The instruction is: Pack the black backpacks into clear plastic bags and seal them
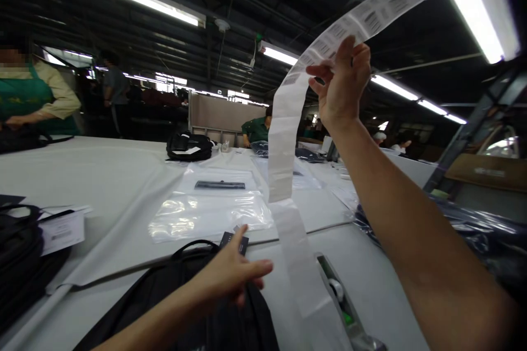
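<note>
My right hand (348,85) is raised high, its fingers pinching a long strip of barcode labels (284,137). The printed end juts up to the right, while the rest hangs down to the table in a curve. Low in the middle, my left hand (230,271) hovers over a black backpack (164,296), thumb and forefinger apart and nothing in it. Just beyond its fingertips a dark hang tag (234,244) shows near the backpack's top handle. A tape dispenser (343,296) lies right of the strip's lower part.
Clear plastic bags (209,211) lie flat on the white table (123,175). More black bags sit at the left edge (24,247) and far side (189,145). Dark plastic-wrapped goods (465,236) are at right. A co-worker in a green apron (33,93) stands at far left; others are farther back.
</note>
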Tool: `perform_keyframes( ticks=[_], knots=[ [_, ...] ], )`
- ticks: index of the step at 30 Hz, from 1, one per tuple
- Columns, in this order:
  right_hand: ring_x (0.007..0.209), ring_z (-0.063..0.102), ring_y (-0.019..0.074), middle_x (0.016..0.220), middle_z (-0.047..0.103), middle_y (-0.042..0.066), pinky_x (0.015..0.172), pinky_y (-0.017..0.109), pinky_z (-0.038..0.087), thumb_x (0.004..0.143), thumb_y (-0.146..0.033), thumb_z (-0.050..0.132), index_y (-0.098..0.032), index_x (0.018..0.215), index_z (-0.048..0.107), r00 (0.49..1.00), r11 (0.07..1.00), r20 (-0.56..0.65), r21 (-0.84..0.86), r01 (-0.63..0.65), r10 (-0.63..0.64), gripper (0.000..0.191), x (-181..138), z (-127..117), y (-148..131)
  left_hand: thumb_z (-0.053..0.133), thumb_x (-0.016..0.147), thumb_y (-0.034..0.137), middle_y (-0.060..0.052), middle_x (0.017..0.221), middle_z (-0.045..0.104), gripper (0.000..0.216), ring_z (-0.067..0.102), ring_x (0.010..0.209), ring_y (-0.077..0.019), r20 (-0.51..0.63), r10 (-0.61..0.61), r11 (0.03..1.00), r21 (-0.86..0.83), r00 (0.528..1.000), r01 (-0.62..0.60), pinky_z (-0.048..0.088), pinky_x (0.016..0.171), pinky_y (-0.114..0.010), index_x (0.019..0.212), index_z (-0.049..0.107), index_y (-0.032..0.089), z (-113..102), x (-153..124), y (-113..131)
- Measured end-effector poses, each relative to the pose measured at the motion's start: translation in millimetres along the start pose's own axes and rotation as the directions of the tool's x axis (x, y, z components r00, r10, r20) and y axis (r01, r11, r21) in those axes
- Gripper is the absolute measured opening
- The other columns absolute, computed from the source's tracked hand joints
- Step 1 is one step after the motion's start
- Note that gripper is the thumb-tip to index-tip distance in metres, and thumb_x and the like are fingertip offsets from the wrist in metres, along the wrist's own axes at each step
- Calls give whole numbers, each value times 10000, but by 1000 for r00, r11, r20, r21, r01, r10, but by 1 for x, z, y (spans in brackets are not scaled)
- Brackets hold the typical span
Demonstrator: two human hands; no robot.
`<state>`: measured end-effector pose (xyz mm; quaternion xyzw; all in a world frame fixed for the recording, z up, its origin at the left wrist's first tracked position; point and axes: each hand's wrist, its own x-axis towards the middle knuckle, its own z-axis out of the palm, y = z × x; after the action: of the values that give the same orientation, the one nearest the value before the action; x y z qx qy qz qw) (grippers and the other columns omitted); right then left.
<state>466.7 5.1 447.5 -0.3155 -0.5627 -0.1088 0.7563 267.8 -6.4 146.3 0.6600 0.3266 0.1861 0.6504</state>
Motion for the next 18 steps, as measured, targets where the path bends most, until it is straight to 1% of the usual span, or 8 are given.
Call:
perform_keyframes(
  ticks=[1,2,4,6,8,13,15,18],
  knots=[
    [610,603,53,682,497,-107,649,259,486,947,-434,314,-261,857,296,1000,1000,-6,-3,-3,3,196,-1,-5,-12,664,770,402,-33,721,668,748,486,383,-68,140,-93,992,-68,986,103,343,351,-140,1356,264,165,19,16,6],
    [616,601,56,687,496,-105,665,279,498,945,-444,321,-265,860,301,1000,1000,-20,-2,-4,4,200,-3,-12,-22,661,771,405,-44,691,672,774,446,344,-53,328,-209,951,-153,921,270,282,322,-118,1367,225,172,40,33,9],
    [611,600,73,671,486,-103,673,324,511,950,-417,341,-265,862,327,998,1000,-59,21,1,0,176,-5,-28,-37,552,860,354,-62,648,646,501,438,341,-29,366,-267,916,-191,891,353,290,331,-95,1253,384,94,78,65,11],
    [588,602,93,634,472,-101,652,354,513,952,-365,361,-254,840,361,996,998,-90,57,24,-18,157,-6,-47,-49,490,896,292,-78,691,638,359,489,380,-29,338,-291,902,-216,895,375,372,384,-95,1170,435,68,101,89,9],
    [565,598,99,611,472,-96,645,364,513,946,-335,375,-241,816,392,993,995,-115,89,44,-33,161,-6,-66,-58,512,885,305,-106,823,643,397,562,451,-52,322,-287,893,-251,902,373,430,430,-113,1203,386,103,105,101,8],
    [555,594,87,579,495,-91,698,409,520,942,-333,379,-216,816,470,981,982,-185,190,-16,51,195,-10,-94,-67,776,633,417,-134,1231,505,914,677,616,-189,388,-119,914,-316,914,253,510,479,-237,1337,198,333,96,89,5],
    [561,597,87,572,507,-91,720,440,520,941,-334,385,-217,815,484,975,972,-192,225,-63,108,199,-14,-97,-63,809,586,400,-171,1238,493,1059,661,549,-187,314,-120,932,-292,942,216,496,450,-258,1372,103,328,101,88,-2],
    [560,587,75,584,532,-87,755,449,517,932,-332,412,-218,823,495,969,953,-180,282,-115,170,178,-19,-101,-54,728,699,392,-166,1134,564,986,597,462,-88,109,-184,943,-263,977,206,466,452,-205,1387,32,267,115,99,-15]
  ],
)
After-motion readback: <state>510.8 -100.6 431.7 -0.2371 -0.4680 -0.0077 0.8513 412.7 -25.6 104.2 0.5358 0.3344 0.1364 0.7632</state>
